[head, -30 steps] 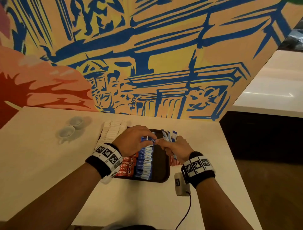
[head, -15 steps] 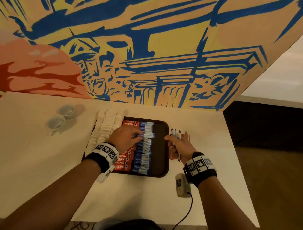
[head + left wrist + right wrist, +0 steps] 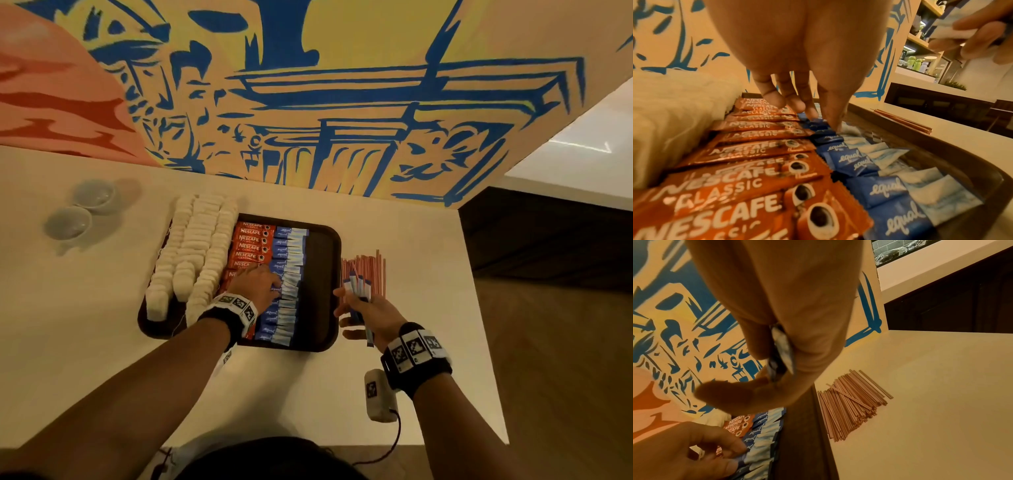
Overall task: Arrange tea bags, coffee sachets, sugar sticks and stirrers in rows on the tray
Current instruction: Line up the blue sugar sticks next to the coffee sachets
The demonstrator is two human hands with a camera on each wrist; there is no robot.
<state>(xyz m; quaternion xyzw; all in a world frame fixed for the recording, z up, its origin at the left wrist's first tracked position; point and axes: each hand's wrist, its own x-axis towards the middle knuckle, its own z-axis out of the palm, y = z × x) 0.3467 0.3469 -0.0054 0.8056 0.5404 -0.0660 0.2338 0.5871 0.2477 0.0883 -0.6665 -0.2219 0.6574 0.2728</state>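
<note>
The fingers [image 3: 795, 104] of the left hand [image 3: 255, 286] reach down with their tips pressing on the row of blue sugar sticks [image 3: 286, 274] in the dark tray [image 3: 323, 284], about halfway along it; they are fairly straight and grip nothing. The right hand [image 3: 368, 310] hovers just off the tray's right edge, its fingers curled round a small bundle of spare sugar sticks [image 3: 358, 287] that fan out above the knuckles.

On the tray, the white tea bags [image 3: 195, 253] fill the left side in rows, some spilling past the rim. Beside them runs a row of red coffee sachets [image 3: 251, 246], overlapping like tiles, then the sugar sticks. The tray's right strip is bare. The stirrers [image 3: 368, 270] lie in a loose heap on the table [image 3: 102, 342], just right of the tray. Two small cups [image 3: 82, 212] sit off to the far left.
</note>
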